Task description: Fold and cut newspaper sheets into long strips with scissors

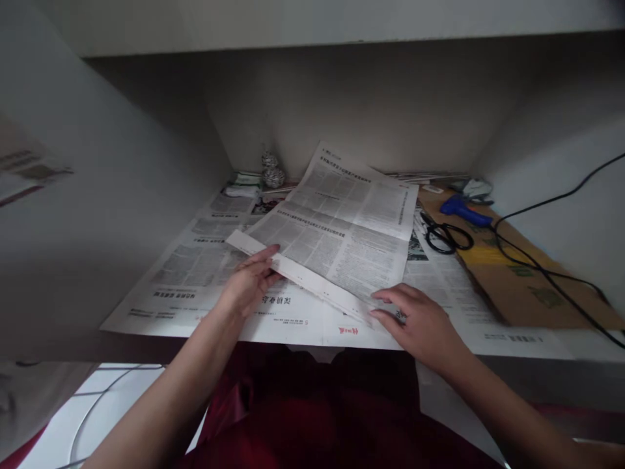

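A newspaper sheet lies at a slant before me, its near edge turned up into a narrow, pale folded strip. My left hand grips that strip left of its middle, some fingers above and others beneath it. At the strip's right end, my right hand pinches the paper between thumb and fingers. Below the sheet, more newspaper covers the shelf surface.
On the right lie black-handled scissors, a blue glue gun with a black cable, and a flattened cardboard piece. A small rolled-paper figure stands at the back left. Walls and an overhead panel enclose the space.
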Demonstrator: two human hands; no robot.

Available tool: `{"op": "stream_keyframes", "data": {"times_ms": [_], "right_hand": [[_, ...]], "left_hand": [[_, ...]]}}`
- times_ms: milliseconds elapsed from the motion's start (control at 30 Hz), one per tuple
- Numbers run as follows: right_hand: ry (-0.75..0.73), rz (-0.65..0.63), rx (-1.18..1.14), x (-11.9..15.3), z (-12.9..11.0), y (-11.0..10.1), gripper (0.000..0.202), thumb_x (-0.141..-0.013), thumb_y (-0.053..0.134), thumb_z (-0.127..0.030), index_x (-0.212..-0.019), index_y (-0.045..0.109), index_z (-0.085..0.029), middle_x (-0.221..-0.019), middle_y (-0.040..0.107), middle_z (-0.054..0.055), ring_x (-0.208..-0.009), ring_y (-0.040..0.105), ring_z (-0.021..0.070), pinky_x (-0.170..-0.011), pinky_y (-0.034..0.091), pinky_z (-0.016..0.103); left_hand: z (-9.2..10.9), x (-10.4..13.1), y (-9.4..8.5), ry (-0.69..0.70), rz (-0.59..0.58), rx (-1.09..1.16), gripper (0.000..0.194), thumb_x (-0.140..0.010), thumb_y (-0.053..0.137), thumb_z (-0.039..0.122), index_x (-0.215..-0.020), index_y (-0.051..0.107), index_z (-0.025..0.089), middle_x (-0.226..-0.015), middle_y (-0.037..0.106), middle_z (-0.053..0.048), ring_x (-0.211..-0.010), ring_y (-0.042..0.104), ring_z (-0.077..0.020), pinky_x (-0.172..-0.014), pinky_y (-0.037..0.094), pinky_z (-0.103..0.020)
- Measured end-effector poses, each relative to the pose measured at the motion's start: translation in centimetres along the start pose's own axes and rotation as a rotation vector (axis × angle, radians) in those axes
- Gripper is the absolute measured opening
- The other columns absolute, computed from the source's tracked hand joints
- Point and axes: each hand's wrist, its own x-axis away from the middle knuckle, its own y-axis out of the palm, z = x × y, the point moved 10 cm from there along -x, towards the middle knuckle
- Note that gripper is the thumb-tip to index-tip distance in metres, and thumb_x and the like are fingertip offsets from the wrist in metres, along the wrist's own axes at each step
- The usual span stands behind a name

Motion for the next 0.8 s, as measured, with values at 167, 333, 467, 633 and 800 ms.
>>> {"op": "stream_keyframes", "data": {"times_ms": [167, 333, 467, 633, 800], "right_hand": [[-0.047, 0.034, 0.026, 0.5, -0.9, 0.4, 0.022, -0.098, 0.054, -0.036, -0.11, 0.07, -0.027, -0.102, 0.073, 0.006, -0.097, 0.069, 0.0262, -0.078, 0.057, 0.039], [-0.079, 0.034, 0.005, 1.0, -2.0, 0.4, 0.026, -0.101, 0.047, -0.028, -0.112, 0.071, -0.026, -0.1, 0.073, 0.006, -0.093, 0.069, 0.0241, -0.078, 0.056, 0.038], [-0.065, 0.046, -0.011, 1.0, -2.4, 0.7, 0.026, -0.101, 0.047, -0.026, -0.111, 0.071, -0.026, -0.099, 0.073, 0.006, -0.092, 0.068, 0.0231, -0.078, 0.055, 0.037], [-0.052, 0.025, -0.055, 0.9, -2.9, 0.8, 0.022, -0.1, 0.052, -0.025, -0.109, 0.071, -0.024, -0.097, 0.072, 0.006, -0.09, 0.068, 0.0221, -0.078, 0.055, 0.036], [-0.103, 0.047, -0.165, 1.2, -3.6, 0.4, 0.023, -0.098, 0.057, -0.023, -0.117, 0.069, -0.023, -0.108, 0.071, 0.007, -0.102, 0.065, 0.0233, -0.088, 0.053, 0.04]], "left_hand": [[0.3, -0.3, -0.7, -0.001, 0.112, 0.148, 0.038, -0.087, 0.056, 0.006, -0.123, 0.069, 0.009, -0.094, 0.074, -0.012, -0.08, 0.071, -0.0147, -0.08, 0.062, -0.027], [-0.2, 0.4, 0.1, 0.047, 0.097, 0.153, 0.053, -0.082, 0.063, 0.003, -0.132, 0.066, 0.02, -0.091, 0.074, -0.004, -0.081, 0.07, -0.0122, -0.084, 0.06, -0.025], [-3.0, 2.9, 4.5, -0.018, -0.126, 0.03, 0.036, -0.078, 0.074, 0.01, -0.112, 0.077, 0.018, -0.105, 0.077, -0.007, -0.09, 0.071, -0.0141, -0.091, 0.056, -0.026], [-5.9, 5.3, 8.1, -0.084, -0.242, -0.169, 0.053, -0.076, 0.082, 0.024, -0.128, 0.071, 0.019, -0.096, 0.078, -0.008, -0.085, 0.071, -0.0185, -0.081, 0.057, -0.031], [-4.3, 4.3, 6.5, 0.1, -0.129, -0.201, 0.063, -0.077, 0.082, 0.032, -0.136, 0.064, 0.021, -0.106, 0.077, -0.006, -0.095, 0.07, -0.0208, -0.09, 0.055, -0.034]]}}
